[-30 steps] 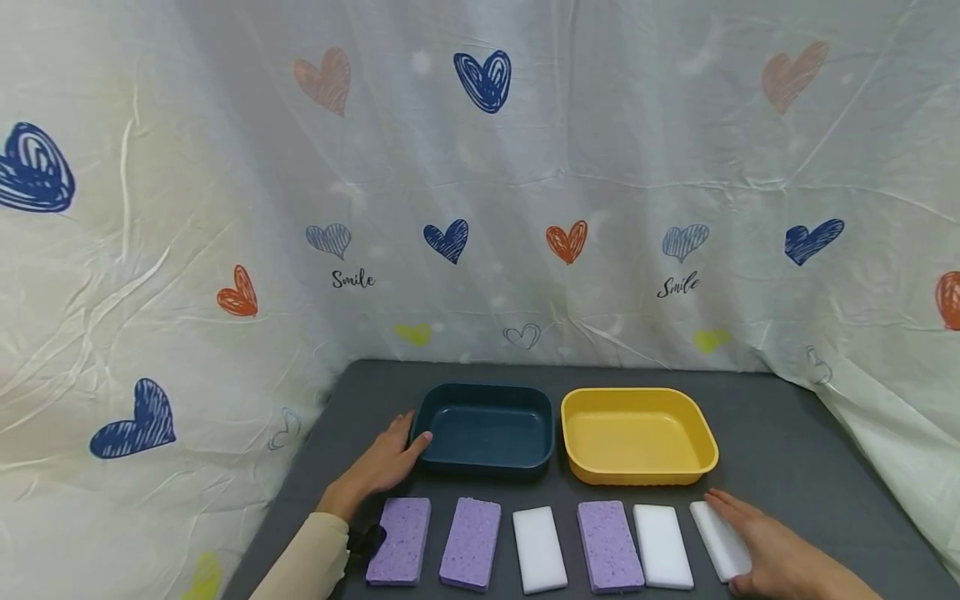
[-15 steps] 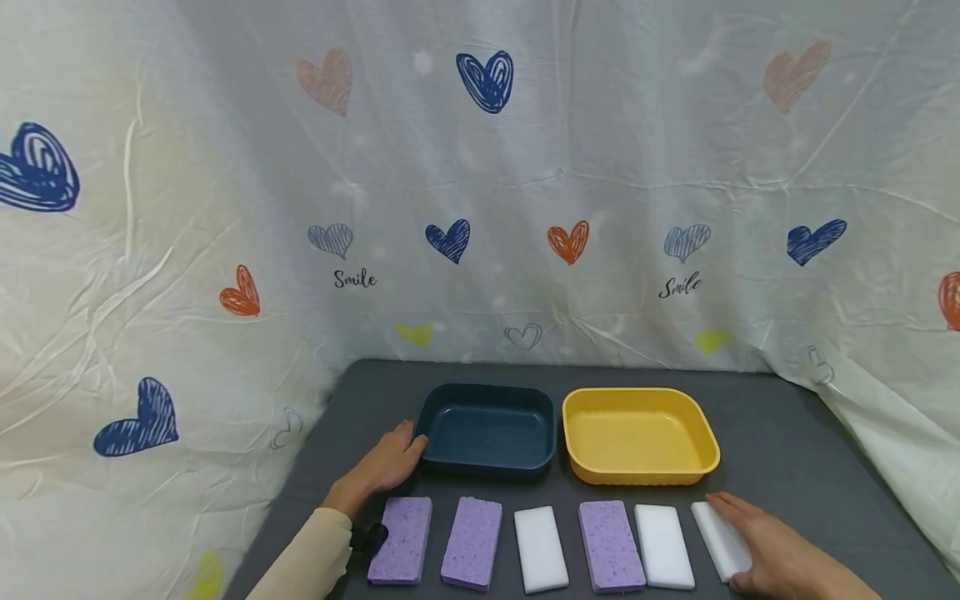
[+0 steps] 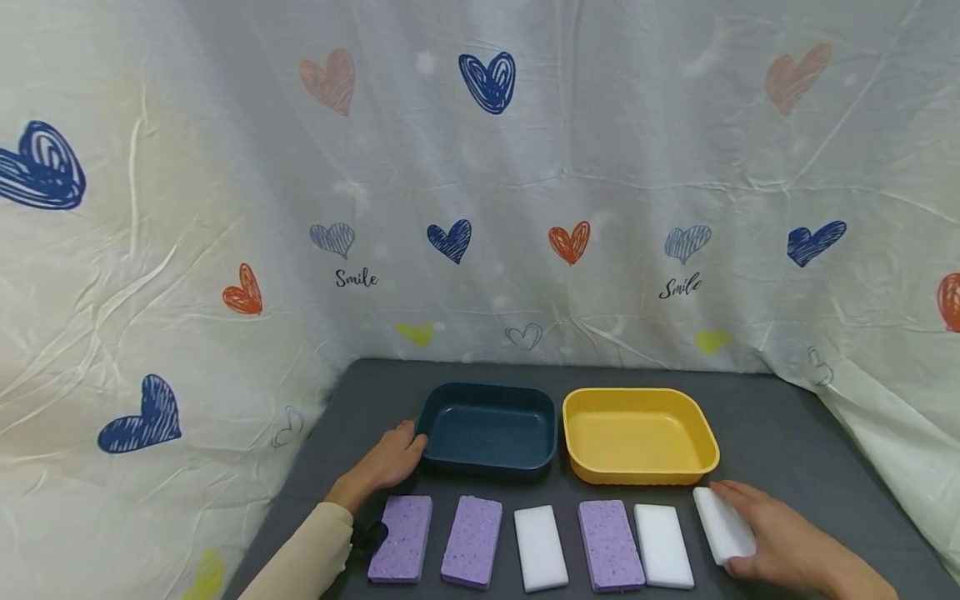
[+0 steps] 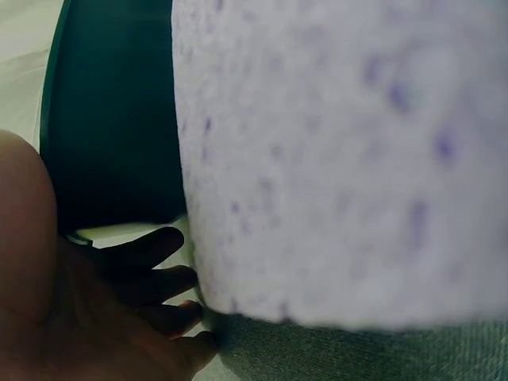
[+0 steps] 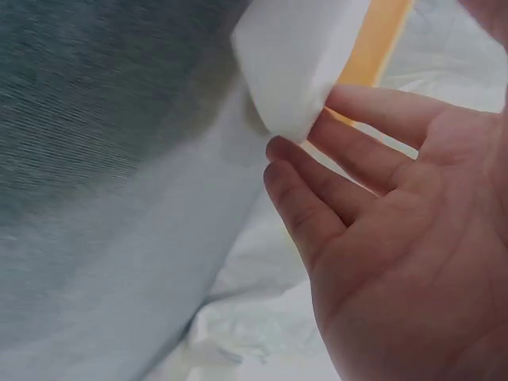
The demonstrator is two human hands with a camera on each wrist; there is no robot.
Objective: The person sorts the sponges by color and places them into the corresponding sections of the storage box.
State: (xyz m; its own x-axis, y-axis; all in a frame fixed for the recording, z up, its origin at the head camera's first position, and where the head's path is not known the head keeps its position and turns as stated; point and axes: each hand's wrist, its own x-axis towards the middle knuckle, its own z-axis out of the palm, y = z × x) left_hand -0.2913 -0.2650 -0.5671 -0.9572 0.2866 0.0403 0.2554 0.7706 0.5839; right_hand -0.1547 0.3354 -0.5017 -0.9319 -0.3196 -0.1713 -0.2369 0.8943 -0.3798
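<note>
At the right of the head view, my right hand (image 3: 795, 537) grips a white sponge (image 3: 723, 531) between thumb and fingers, its near end tilted up off the grey table. The right wrist view shows fingertips (image 5: 290, 155) against that sponge's (image 5: 294, 67) edge. My left hand (image 3: 384, 462) rests at the left side of a dark teal bin (image 3: 491, 437), thumb by the rim. In the left wrist view, the left hand's fingers (image 4: 163, 282) are loosely extended beneath the bin's (image 4: 115, 111) wall, beside a speckled purple sponge (image 4: 341, 159).
A yellow bin (image 3: 637, 437) stands right of the teal one. In front lie purple sponges (image 3: 471, 542), a white sponge (image 3: 541, 548), another purple sponge (image 3: 611, 546) and another white sponge (image 3: 663, 546). A heart-printed curtain (image 3: 495, 292) hangs behind the grey table (image 3: 795, 442).
The white sponge at the far right has shifted slightly up and tilted with my right hand. My left hand has drawn its fingers in a little at the teal bin.
</note>
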